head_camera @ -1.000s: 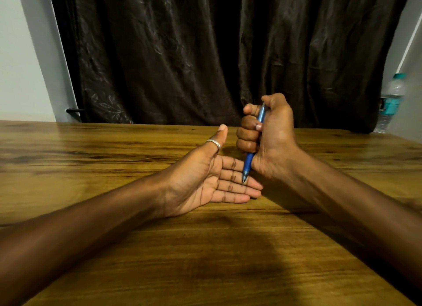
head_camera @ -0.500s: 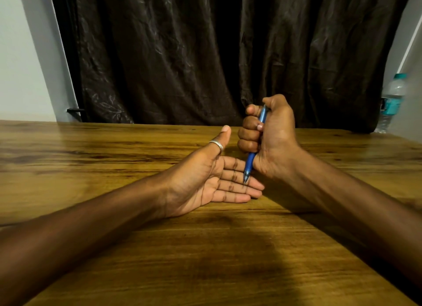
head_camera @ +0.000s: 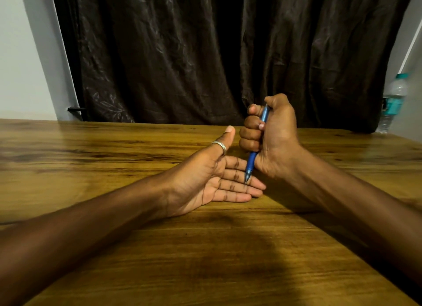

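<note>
While the right hand [head_camera: 272,136] fists the pen [head_camera: 252,160] near upright, tip down, the left hand [head_camera: 212,180] lies flat beneath; tip at its fingers.

Single head-worn wide-angle view, looking forward-down; left hand [head_camera: 205,180], right hand [head_camera: 272,139] close; table [head_camera: 91,150] fills foreground, curtain [head_camera: 182,54] behind.

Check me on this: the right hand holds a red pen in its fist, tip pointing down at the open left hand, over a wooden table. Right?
Not quite: the head view shows the pen is blue, not red. Otherwise yes: the right hand holds it in its fist, tip down at the open left hand, over the wooden table.
</note>
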A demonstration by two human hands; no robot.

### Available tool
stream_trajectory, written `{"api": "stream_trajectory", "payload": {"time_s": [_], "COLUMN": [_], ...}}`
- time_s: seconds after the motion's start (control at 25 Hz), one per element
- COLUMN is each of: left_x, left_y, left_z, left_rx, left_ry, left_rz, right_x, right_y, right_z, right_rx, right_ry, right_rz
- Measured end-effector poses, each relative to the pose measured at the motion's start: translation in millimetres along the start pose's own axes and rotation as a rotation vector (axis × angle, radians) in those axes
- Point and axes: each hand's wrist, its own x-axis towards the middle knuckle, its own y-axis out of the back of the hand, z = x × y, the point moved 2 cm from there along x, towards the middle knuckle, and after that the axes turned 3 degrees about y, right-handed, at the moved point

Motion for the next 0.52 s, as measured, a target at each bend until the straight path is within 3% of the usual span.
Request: {"api": "stream_trajectory", "payload": {"time_s": [0.52], "left_x": [-0.1], "left_y": [-0.6], "left_z": [0.3], "left_rx": [0.039], "left_ry": [-0.008], "left_rz": [-0.002], "right_x": [1.2], "right_y": [1.0], "right_z": [-0.2], "right_rx": [-0.012], "right_ry": [0.001], "right_rz": [-0.006]}}
